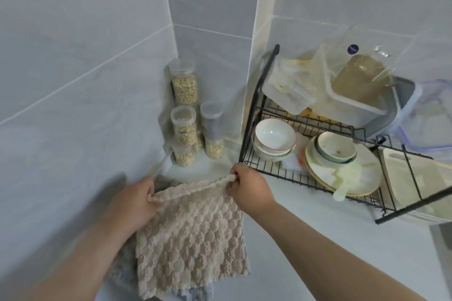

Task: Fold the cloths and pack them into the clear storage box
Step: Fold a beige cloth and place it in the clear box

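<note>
On the near counter [305, 247], your left hand [137, 199] and right hand [249, 187] hold the beige cloth [190, 239] by its far corners, fingers [235, 175] pinched tight. Draw that edge evenly toward you and match the corners before creasing.

cloth [190, 239]: showing nubby, matt fabric
rack [248, 129]: showing black-coated metal wire
jars [184, 85]: showing clear, smooth plastic
bowls [275, 134]: gleaming as glossy ceramic

both hands [137, 199] [248, 187] pinching, arms extended forward
</note>
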`<state>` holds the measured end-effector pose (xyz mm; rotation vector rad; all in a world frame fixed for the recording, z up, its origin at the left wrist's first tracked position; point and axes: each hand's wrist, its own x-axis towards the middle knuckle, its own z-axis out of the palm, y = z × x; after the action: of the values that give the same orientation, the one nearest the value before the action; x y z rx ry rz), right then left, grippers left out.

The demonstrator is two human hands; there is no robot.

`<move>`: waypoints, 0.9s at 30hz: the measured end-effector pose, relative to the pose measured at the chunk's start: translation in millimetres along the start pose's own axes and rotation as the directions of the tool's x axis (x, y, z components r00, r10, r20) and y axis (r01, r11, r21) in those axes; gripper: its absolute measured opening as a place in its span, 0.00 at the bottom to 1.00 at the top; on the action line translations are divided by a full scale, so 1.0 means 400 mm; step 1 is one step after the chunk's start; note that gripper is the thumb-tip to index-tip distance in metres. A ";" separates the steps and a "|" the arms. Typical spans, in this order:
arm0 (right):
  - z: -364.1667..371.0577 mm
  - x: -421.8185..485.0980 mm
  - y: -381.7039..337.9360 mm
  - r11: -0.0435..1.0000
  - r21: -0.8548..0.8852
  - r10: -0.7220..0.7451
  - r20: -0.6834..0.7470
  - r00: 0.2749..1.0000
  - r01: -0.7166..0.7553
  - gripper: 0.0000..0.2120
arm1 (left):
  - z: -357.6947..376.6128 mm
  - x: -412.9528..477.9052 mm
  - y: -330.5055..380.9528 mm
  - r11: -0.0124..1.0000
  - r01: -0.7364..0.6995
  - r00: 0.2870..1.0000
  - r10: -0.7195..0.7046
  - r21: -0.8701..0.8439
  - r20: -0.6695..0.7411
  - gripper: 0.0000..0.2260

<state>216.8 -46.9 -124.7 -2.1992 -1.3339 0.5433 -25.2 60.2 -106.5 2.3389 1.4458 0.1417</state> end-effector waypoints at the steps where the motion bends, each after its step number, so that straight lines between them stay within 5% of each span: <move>1: -0.029 -0.029 0.004 0.999 0.035 -0.019 -0.026 0.999 0.020 0.06 | -0.022 -0.020 0.022 0.999 -0.021 1.000 0.021 -0.025 -0.002 0.14; 7: -0.226 -0.203 0.038 0.983 0.147 -0.081 -0.186 0.979 0.109 0.10 | -0.138 -0.140 0.199 0.985 -0.087 0.991 0.070 -0.149 -0.115 0.14; 16: -0.536 -0.456 0.201 0.974 0.221 0.041 -0.379 0.925 0.047 0.06 | -0.115 -0.254 0.550 0.926 -0.264 0.961 0.230 -0.270 -0.151 0.08; 20: -0.563 -0.575 0.308 0.978 0.208 0.080 -0.300 0.950 -0.017 0.09 | -0.004 -0.288 0.601 0.911 -0.307 0.952 0.293 -0.276 -0.093 0.11; 27: -0.410 -0.753 0.528 0.980 0.021 0.196 0.066 0.978 -0.197 0.07 | 0.308 -0.397 0.515 0.898 -0.401 0.885 0.431 -0.182 0.176 0.18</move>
<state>325.0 -434.2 -100.4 -2.3232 -1.1387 0.7056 108.9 -193.6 -124.9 2.4267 0.7890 0.1011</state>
